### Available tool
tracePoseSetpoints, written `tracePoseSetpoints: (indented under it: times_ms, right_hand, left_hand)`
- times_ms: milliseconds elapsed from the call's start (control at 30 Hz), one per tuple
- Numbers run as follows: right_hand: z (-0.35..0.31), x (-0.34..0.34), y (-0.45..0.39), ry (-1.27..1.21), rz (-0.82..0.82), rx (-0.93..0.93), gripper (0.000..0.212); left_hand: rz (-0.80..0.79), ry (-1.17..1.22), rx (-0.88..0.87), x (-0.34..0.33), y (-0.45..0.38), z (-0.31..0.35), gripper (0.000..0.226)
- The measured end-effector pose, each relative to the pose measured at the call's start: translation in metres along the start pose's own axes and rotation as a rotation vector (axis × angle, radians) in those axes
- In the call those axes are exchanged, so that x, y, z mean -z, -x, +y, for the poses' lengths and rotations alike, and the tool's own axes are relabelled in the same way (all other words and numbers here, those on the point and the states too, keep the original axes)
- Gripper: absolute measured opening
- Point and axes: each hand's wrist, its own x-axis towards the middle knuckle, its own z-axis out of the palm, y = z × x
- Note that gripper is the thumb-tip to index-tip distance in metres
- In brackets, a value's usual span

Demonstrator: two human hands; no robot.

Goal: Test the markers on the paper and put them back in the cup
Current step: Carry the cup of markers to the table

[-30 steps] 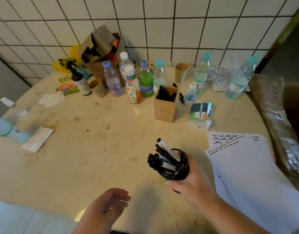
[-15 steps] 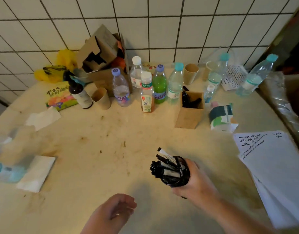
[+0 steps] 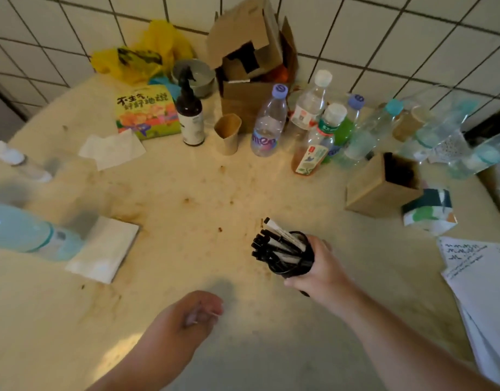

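Note:
My right hand point(image 3: 322, 273) grips a black cup point(image 3: 295, 265) and tilts it toward the left over the beige table point(image 3: 186, 221). Several black-capped markers point(image 3: 274, 245) stick out of the cup's mouth. My left hand point(image 3: 186, 317) hovers low at the front, fingers loosely curled, holding nothing. White sheets of paper point(image 3: 480, 277) with black squiggle lines lie at the right edge, beyond my right forearm.
A wooden box point(image 3: 376, 190) holding dark pens and a tissue pack point(image 3: 428, 211) stand at the right. Plastic bottles point(image 3: 268, 128), a paper cup point(image 3: 227, 134), a dark spray bottle point(image 3: 190, 114) and a cardboard box point(image 3: 249, 66) crowd the back. A lying bottle point(image 3: 23, 232) and napkins point(image 3: 105, 249) occupy the left.
The view has swung to the left, so the paper slid to the right edge. My right hand keeps holding the cup; my left hand's fingers have curled in slightly.

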Motion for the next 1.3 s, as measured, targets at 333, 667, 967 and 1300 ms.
tracePoseSetpoints:
  times_ms: [333, 667, 967, 1300]
  right_hand:
    - [-0.037, 0.002, -0.018, 0.465, -0.086, 0.092, 0.086]
    - [-0.054, -0.005, -0.021, 0.66, -0.091, 0.107, 0.064]
    - [-0.067, -0.002, -0.019, 0.826, -0.114, 0.134, 0.066]
    - [-0.063, 0.003, -0.02, 0.938, -0.103, 0.121, 0.078]
  left_hand:
    - [0.083, 0.038, 0.015, 0.0, 0.01, 0.002, 0.031]
    - [0.112, -0.045, 0.041, -0.004, 0.016, -0.001, 0.034]
    - [0.116, -0.043, 0.043, -0.006, 0.019, -0.008, 0.04]
    - [0.116, -0.034, 0.074, -0.011, 0.024, -0.008, 0.029]
